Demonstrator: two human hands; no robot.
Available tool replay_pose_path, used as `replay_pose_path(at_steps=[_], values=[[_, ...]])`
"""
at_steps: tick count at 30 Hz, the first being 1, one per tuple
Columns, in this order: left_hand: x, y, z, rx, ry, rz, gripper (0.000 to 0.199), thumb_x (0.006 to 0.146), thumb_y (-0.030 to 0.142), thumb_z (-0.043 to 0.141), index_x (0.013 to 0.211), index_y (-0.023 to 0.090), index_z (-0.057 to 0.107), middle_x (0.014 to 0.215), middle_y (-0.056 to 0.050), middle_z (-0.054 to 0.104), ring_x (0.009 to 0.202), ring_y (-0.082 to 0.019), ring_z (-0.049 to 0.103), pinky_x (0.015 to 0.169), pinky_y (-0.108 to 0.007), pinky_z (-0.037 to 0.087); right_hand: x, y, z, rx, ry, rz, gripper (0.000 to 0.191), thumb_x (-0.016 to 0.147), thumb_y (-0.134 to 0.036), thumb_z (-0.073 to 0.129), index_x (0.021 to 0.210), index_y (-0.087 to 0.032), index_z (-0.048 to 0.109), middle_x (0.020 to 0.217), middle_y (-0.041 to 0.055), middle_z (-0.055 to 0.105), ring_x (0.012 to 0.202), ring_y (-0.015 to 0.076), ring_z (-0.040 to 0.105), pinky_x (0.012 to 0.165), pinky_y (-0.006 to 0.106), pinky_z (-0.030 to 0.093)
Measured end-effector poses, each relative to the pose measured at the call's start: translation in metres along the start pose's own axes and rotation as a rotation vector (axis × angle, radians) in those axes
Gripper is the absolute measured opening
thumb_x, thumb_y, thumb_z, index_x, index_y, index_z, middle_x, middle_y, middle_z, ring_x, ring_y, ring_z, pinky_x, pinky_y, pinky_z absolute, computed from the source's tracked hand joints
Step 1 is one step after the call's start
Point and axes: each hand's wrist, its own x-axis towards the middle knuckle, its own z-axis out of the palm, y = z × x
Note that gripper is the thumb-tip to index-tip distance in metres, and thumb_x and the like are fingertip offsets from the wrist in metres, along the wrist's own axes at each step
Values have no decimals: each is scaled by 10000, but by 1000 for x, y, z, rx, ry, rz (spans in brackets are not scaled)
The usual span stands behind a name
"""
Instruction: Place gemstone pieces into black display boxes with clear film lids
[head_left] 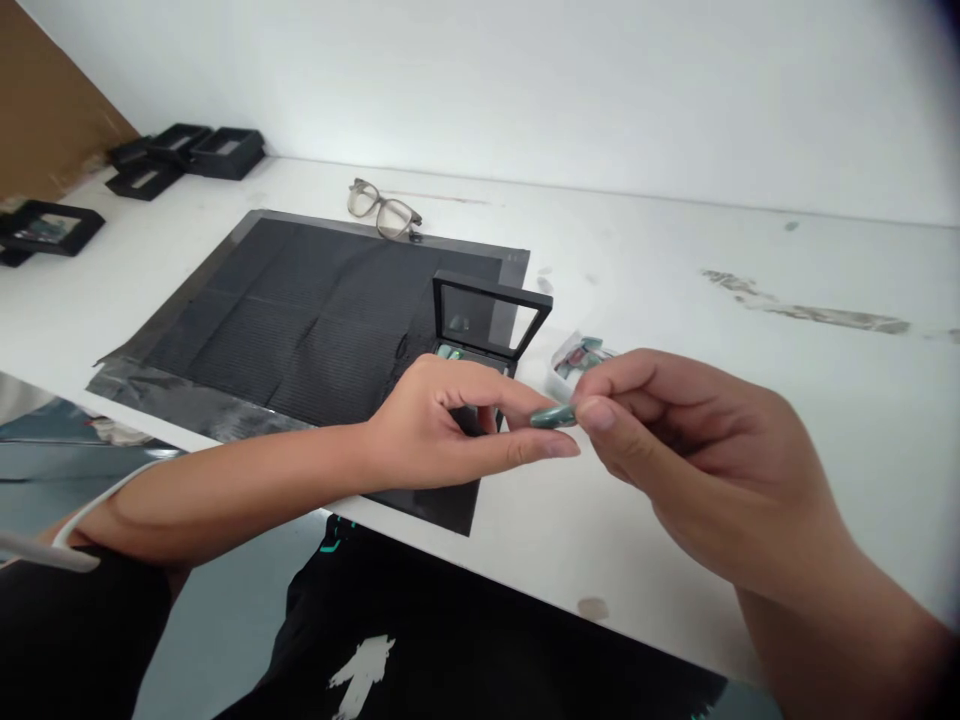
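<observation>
A small, smooth green stone piece [553, 417] is held between both hands above the table. My left hand [457, 420] pinches its left end between thumb and forefinger. From the right, my right hand [697, 450] grips the other end with thumb and fingertips. Behind my left hand stands a black display box [491, 290] with its clear-windowed lid raised; something green shows inside, and the rest of its base is covered by the hand. Just beyond my right fingertips is a small white container [559, 378] of mixed coloured pieces, partly hidden.
Under the box lies a black ribbed mat [300, 310] taped at its edges to the white table [825, 400]. Eyeglasses [384, 208] rest at the mat's far edge. Several black frame boxes [229, 152] are stacked at the back left, near the wall. The table's front edge runs close to my body.
</observation>
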Motion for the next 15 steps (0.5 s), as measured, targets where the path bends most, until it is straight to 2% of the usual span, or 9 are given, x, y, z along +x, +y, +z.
replay_pose_path(at_steps=[6, 11, 15], values=[[-1, 1, -1, 12, 66, -42, 85, 796, 239, 825, 803, 163, 788, 724, -21, 776, 606, -111, 689, 522, -218, 532, -1, 0, -2, 8, 53, 3, 164, 943, -412, 673, 834, -290, 667, 529, -56, 418, 445, 97, 334, 389, 252, 254], [-1, 0, 0, 38, 156, -24, 128, 795, 278, 829, 778, 171, 761, 695, 4, 761, 565, -87, 657, 486, -204, 521, 0, 0, -1, 45, 56, 18, 170, 918, -405, 708, 826, -267, 675, 529, -54, 428, 444, 91, 345, 377, 239, 251], [-2, -4, -1, -79, 162, -68, 151, 811, 264, 816, 824, 154, 714, 682, 11, 729, 570, -74, 646, 518, -191, 545, 1, 2, -1, 13, 23, 36, 149, 895, -396, 738, 839, -265, 693, 556, -53, 468, 459, 81, 369, 384, 216, 284]])
